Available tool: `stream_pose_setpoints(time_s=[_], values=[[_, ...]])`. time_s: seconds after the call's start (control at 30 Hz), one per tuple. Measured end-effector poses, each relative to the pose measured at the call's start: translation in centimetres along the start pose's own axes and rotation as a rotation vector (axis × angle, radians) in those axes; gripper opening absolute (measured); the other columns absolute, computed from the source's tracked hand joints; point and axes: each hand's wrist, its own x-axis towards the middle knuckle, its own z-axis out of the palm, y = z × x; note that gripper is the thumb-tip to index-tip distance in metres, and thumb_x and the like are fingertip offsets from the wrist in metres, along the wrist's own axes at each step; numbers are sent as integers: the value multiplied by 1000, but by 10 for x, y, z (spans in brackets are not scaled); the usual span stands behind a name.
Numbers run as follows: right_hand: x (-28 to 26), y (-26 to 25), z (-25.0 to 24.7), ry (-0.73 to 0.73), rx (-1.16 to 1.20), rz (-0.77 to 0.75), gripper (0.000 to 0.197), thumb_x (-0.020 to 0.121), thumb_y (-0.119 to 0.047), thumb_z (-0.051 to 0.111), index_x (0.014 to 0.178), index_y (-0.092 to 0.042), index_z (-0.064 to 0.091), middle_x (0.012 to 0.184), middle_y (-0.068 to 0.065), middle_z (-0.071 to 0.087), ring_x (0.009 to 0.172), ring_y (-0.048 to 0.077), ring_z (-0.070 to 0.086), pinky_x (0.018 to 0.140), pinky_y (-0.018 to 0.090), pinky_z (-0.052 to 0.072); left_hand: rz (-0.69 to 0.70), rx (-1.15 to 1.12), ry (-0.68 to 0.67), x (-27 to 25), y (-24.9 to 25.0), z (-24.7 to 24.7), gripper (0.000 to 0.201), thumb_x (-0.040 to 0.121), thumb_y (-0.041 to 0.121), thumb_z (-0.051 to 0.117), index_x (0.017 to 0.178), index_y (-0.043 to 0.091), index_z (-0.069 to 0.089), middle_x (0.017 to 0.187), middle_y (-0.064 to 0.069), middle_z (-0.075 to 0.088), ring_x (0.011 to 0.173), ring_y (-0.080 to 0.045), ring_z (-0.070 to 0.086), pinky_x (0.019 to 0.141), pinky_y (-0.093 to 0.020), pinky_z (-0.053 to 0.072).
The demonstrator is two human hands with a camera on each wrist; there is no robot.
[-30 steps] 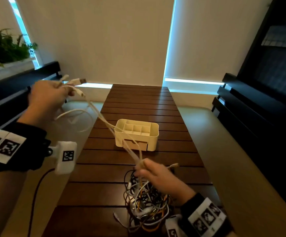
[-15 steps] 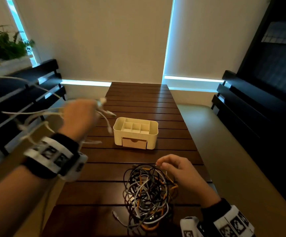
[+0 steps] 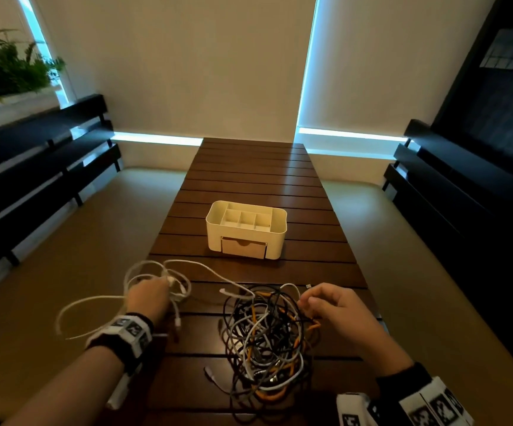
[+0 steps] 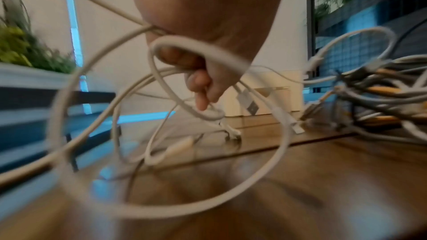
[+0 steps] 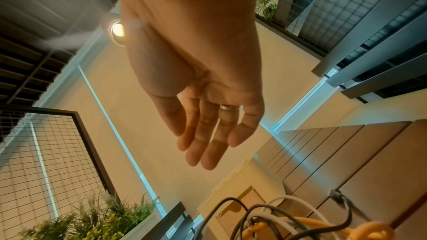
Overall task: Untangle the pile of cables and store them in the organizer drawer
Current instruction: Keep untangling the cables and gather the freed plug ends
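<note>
Left hand grips loose white cable at counter's near-left edge. Right hand, fingers relaxed, empty, hovers at tangled pile. Organizer sits beyond, drawer closed. Looks like 1 cable freed, 0 stored, most still knotted.

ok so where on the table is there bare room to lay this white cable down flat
Bare slats lie beyond the organizer to the table's far end, and in the strip between its drawer and the tangled pile. The near end is crowded: the pile, and the white cable in the left hand.
</note>
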Motion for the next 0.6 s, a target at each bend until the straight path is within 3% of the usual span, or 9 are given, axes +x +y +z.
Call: stream_pose_setpoints(time_s=[0.1, 0.17, 0.23, 0.3, 0.37, 0.43, 0.47, 0.53, 0.6], values=[[7, 11, -3, 89, -104, 76, 19, 91, -12, 54, 80, -20, 67, 86, 4, 70, 81, 18, 64, 77, 36, 52, -144, 21, -19, 6, -31, -13, 26, 96, 21, 43, 112, 14, 62, 116, -8, 64, 107, -26, 63, 85, -36, 49], [11, 16, 1, 113, -313, 122, 14, 91, -18, 55, 82, -24, 63, 88, -4, 67, 77, 9, 60, 69, 26, 48, -195, -79, 47, 7, -30, -22, 28, 97, 25, 46, 117, 8, 56, 122, -16, 51, 102, -33, 62, 82, -40, 49], [11, 17, 8, 102, -447, 122, 13, 92, -19, 53, 85, -28, 59, 87, -9, 63, 71, 0, 56, 62, 17, 45, -228, -325, 182, 7, -21, -31, 34, 94, 28, 53, 116, 2, 48, 116, -21, 44, 93, -42, 60, 77, -44, 48], [13, 19, 16, 93, -426, 88, 19, 91, -15, 53, 82, -31, 59, 86, -9, 64, 75, 5, 60, 67, 23, 52, -268, -643, 270, 8, -11, -40, 35, 94, 37, 52, 99, 2, 51, 95, -17, 52, 86, -40, 57, 71, -41, 42], [16, 17, 22, 109, -332, 71, 19, 91, -16, 53, 82, -29, 62, 85, -9, 64, 82, 10, 61, 75, 30, 53, -316, -1144, 189, 5, 2, -49, 47, 96, 50, 41, 76, 10, 56, 71, -8, 53, 67, -29, 53, 60, -33, 35], [17, 15, 33, 163, -353, -2, 15, 93, -18, 52, 88, -22, 66, 83, -8, 60, 82, 9, 57, 69, 22, 47, -304, -1685, 9, -3, 22, -51, 58, 95, 61, 28, 56, 19, 41, 50, 4, 39, 42, -13, 35, 45, -23, 25], [15, 13, 40, 193, -376, -86, 14, 93, -19, 53, 90, -19, 66, 84, -8, 59, 80, 8, 54, 66, 18, 43, -273, -1832, -92, -8, 30, -50, 60, 94, 63, 22, 53, 21, 33, 45, 8, 31, 36, -9, 25, 39, -19, 19], [7, 11, 60, 137, -393, -292, 13, 92, -18, 53, 91, -16, 66, 88, -5, 58, 81, 7, 53, 68, 16, 41, -193, -1866, -223, -18, 43, -45, 63, 92, 66, 14, 51, 21, 28, 44, 9, 25, 34, -7, 17, 35, -16, 12], [-4, 14, 85, -138, -488, -435, 15, 93, -20, 52, 94, -11, 64, 95, 2, 57, 86, 13, 55, 75, 24, 45, -123, -1750, -235, -26, 49, -37, 63, 92, 65, 11, 52, 20, 27, 47, 7, 22, 36, -7, 16, 36, -17, 11]])
